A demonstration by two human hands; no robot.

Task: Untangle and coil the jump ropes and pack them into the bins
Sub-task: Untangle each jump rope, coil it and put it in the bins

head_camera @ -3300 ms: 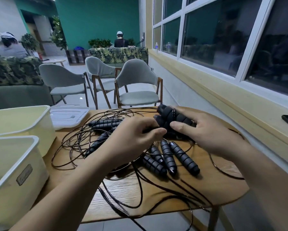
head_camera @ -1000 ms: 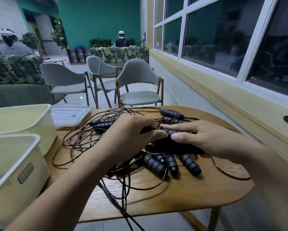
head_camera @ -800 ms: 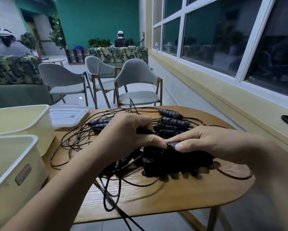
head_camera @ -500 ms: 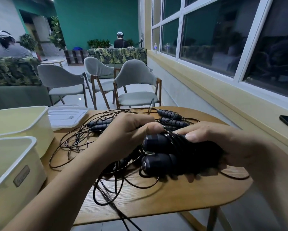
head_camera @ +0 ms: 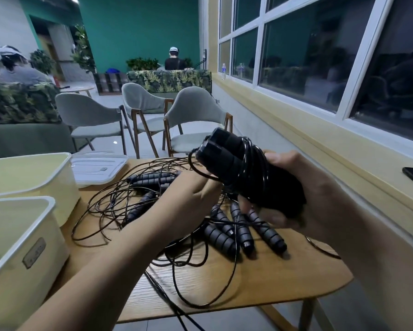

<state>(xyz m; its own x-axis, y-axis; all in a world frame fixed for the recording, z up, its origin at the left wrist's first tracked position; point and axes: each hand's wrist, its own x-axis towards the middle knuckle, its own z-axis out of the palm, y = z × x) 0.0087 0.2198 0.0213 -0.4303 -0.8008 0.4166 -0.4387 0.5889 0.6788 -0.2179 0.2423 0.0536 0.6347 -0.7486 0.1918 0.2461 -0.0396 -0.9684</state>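
While the right hand (head_camera: 293, 199) grips a bundle of two black handles (head_camera: 227, 158) wound round with thin black cord, holding it tilted above the table (head_camera: 272, 283), the left hand (head_camera: 188, 199) is closed on a strand of that cord (head_camera: 200, 173) just below the bundle's end. Beneath both hands the wooden tabletop, rounded at its corners, is strewn with a tangle of other jump ropes (head_camera: 134, 206): three ribbed handles (head_camera: 243, 232) lie side by side under the right hand, more sit farther back toward the left, and loops of cord spill over the near edge. Two cream plastic bins (head_camera: 33, 235) stand at the table's left side, one behind the other, with a clear lid (head_camera: 98, 166) lying flat just beyond them. Three grey chairs (head_camera: 193, 111) with wooden legs stand past the table on a pale tiled floor. A long yellow sill (head_camera: 320, 139) runs under dark windows on the right, and the far wall (head_camera: 141, 27) is teal, with leaf-patterned sofas and two seated people in front of it
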